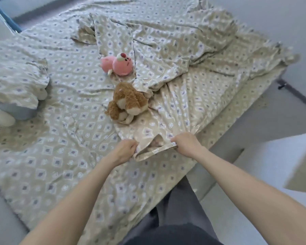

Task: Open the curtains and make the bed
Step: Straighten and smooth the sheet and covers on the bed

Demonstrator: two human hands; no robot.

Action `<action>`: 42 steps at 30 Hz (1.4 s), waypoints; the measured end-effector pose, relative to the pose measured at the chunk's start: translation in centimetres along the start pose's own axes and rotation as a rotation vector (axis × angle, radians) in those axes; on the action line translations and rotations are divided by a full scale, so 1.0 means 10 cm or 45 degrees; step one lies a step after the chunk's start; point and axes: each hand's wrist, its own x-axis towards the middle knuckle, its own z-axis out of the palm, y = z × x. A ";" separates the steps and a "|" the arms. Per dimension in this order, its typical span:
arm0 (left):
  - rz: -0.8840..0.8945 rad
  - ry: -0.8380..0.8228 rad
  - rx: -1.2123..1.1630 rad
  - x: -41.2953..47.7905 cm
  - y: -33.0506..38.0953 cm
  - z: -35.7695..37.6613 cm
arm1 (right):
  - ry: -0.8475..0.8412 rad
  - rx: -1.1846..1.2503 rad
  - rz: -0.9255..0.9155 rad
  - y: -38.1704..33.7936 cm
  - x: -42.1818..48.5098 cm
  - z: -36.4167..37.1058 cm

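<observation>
A bed (48, 156) fills the view, covered in a beige sheet with a diamond pattern. A crumpled duvet (175, 55) of the same pattern lies across its far right part. My left hand (125, 150) and my right hand (185, 143) each grip the duvet's near edge, a short stretch of hem taut between them. A brown plush toy (126, 103) lies just beyond my hands, partly on the duvet. Farther back lies a pink plush toy (118, 63). A pillow (16, 82) in the same fabric sits at the left.
A white and blue plush shape (12, 112) pokes out from under the pillow. The bed's right edge (237, 110) drops to a pale floor. My dark trousers (180, 209) stand against the near edge. A white surface (281, 156) is at the right.
</observation>
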 end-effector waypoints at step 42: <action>-0.433 -0.356 -0.256 -0.04 -0.41 1.87 | -0.437 0.744 0.839 -0.69 -1.45 2.43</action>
